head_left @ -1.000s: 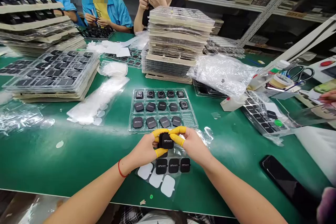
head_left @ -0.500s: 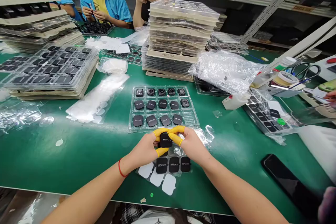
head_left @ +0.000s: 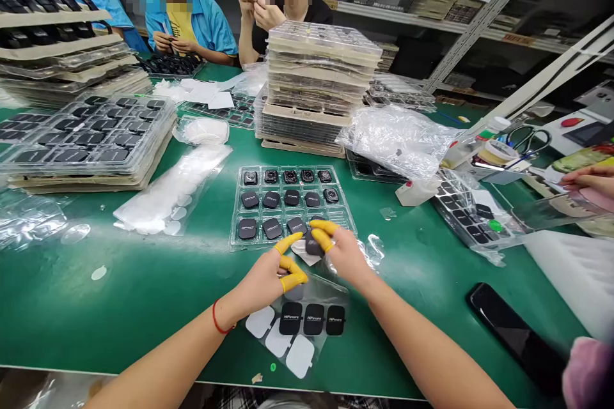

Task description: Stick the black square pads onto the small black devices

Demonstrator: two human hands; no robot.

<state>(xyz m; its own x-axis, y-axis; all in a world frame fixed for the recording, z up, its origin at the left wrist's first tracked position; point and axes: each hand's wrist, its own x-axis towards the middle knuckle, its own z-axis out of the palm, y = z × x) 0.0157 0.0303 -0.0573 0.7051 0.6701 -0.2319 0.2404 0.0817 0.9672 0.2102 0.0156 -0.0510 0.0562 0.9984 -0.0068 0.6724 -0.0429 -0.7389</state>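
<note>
My right hand (head_left: 343,255), with yellow finger cots, pinches a dark square watch body (head_left: 314,244) at the near edge of the clear plastic tray (head_left: 278,244). My left hand (head_left: 268,275), also in yellow finger cots, is apart from it to the left; its index finger stretches out and nothing shows in its grasp. In the tray lie watch bodies with bare screens and several faced with black HiFuture film. Below my hands is a clear sheet of stickers (head_left: 314,319), some black with HiFuture print, some white. A pale scrap (head_left: 307,254) lies under the held watch body.
Tall stacked trays (head_left: 311,77) stand behind the tray, more stacks (head_left: 91,134) at left. A bag of white discs (head_left: 177,185) lies left, crumpled plastic (head_left: 398,137) right. A phone (head_left: 515,332) rests at right. Several people sit around the table.
My hands have parted. The right hand has carried the watch body forward and right to the tray's near edge, while the left has let go and drawn slightly back.
</note>
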